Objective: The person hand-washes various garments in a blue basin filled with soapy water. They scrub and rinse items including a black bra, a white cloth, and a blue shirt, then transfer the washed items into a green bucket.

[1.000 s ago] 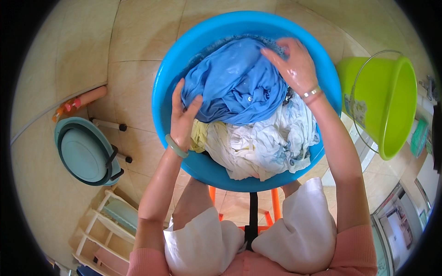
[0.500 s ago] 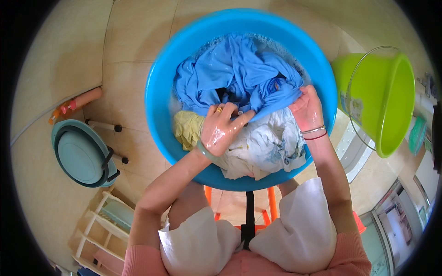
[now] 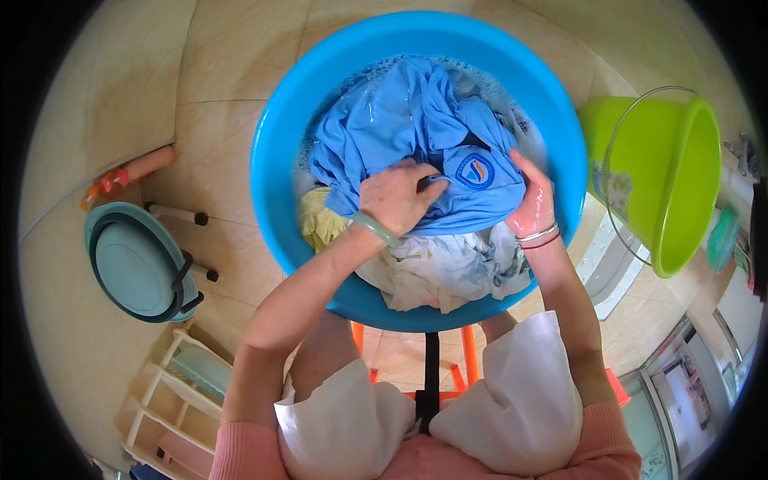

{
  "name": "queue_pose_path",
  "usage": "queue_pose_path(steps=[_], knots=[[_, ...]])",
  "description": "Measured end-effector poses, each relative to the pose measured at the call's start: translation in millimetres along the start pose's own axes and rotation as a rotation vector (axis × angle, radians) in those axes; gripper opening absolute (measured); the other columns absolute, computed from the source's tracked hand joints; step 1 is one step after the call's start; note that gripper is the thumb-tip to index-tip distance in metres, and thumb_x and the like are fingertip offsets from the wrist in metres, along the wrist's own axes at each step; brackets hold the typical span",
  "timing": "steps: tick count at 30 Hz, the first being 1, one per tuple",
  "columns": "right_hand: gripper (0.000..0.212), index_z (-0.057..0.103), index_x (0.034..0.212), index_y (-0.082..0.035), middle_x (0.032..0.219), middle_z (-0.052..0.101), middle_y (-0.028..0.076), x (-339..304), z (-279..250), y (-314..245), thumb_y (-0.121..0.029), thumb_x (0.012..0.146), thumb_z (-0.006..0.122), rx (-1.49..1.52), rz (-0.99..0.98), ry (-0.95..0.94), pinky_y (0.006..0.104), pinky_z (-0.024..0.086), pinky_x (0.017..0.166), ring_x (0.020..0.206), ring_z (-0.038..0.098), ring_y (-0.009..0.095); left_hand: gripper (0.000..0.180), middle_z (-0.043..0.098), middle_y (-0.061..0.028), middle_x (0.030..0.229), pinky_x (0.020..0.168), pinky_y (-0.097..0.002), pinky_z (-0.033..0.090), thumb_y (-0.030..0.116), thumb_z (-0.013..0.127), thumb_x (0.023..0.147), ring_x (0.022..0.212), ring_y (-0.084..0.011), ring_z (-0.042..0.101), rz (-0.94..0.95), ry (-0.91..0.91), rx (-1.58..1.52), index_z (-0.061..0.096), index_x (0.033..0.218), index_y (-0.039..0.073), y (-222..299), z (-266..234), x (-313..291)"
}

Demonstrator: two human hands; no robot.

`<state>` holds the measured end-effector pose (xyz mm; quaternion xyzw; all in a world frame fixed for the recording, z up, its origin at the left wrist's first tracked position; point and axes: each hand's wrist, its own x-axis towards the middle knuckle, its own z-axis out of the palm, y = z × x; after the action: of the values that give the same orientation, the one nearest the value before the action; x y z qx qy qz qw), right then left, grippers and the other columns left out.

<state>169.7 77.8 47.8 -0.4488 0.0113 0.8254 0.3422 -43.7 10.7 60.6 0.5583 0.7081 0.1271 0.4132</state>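
A wet blue shirt with a round badge lies bunched in soapy water in a large blue basin. My left hand is closed on a fold of it left of the badge, thumb against the bent fingers. At the shirt's right edge, my right hand grips the cloth with the thumb on top; its other fingers are partly hidden beneath. Closer to me, a whitish garment with bluish patches sits in the basin, and a pale yellow cloth is beside it at the left.
A lime green bucket with a wire handle stands right of the basin, by a white ribbed board. To the left are a folded grey-green basin and a pink bottle. A cream rack is at lower left, an orange stool below the basin.
The cloth between my hands has been turned and spread, so the round badge now shows fully. My left hand has rolled over, its fingers now curled in; the right has shifted slightly down.
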Motion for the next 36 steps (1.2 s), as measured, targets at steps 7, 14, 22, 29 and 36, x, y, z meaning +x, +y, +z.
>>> queue_pose_path(steps=[7, 14, 22, 29, 36], knots=[[0.044, 0.045, 0.134, 0.004, 0.138, 0.049, 0.014, -5, -6, -23, -0.016, 0.096, 0.053, -0.213, -0.181, -0.082, 0.0412, 0.035, 0.109, 0.128, 0.047, 0.026, 0.029, 0.06, 0.0026, 0.09, 0.075, -0.0242, 0.044, 0.032, 0.058, 0.097, 0.082, -0.0096, 0.056, -0.342, 0.177, -1.126, 0.06, 0.11, 0.006, -41, -38, 14], [0.044, 0.045, 0.134, 0.003, 0.135, 0.052, 0.015, -9, -3, -31, -0.018, 0.097, 0.055, -0.182, -0.244, -0.061, 0.0419, 0.038, 0.107, 0.125, 0.05, 0.026, 0.023, 0.062, -0.0022, 0.106, 0.088, -0.0261, 0.046, 0.028, 0.057, 0.098, 0.098, -0.0112, 0.056, -0.347, 0.358, -1.272, 0.06, 0.113, 0.01, -51, -39, 3], [0.044, 0.044, 0.137, -0.001, 0.138, 0.05, 0.013, -4, -7, -29, -0.023, 0.1, 0.052, -0.223, -0.299, -0.023, 0.0432, 0.041, 0.104, 0.126, 0.05, 0.026, 0.035, 0.061, -0.0021, 0.115, 0.093, -0.027, 0.044, 0.034, 0.058, 0.097, 0.104, -0.0117, 0.054, -0.297, 0.387, -1.148, 0.06, 0.122, 0.009, -61, -47, 10], [0.046, 0.043, 0.137, 0.0, 0.138, 0.05, 0.014, -5, -16, -32, -0.02, 0.098, 0.056, -0.345, -0.286, -0.005, 0.0425, 0.042, 0.104, 0.125, 0.05, 0.027, 0.036, 0.06, -0.0018, 0.116, 0.093, -0.0268, 0.044, 0.034, 0.058, 0.097, 0.105, -0.0113, 0.053, -0.289, 0.369, -1.223, 0.059, 0.123, 0.009, -68, -44, 8], [0.04, 0.061, 0.117, -0.003, 0.122, 0.059, 0.014, -12, 21, -16, -0.015, 0.081, 0.075, -1.72, -1.103, 0.064, 0.0399, 0.043, 0.098, 0.112, 0.056, 0.029, 0.039, 0.055, -0.0065, 0.126, 0.096, -0.0288, 0.044, 0.031, 0.06, 0.096, 0.11, -0.0148, 0.053, -0.317, 0.382, -1.264, 0.055, 0.129, 0.01, -67, -54, 12]])
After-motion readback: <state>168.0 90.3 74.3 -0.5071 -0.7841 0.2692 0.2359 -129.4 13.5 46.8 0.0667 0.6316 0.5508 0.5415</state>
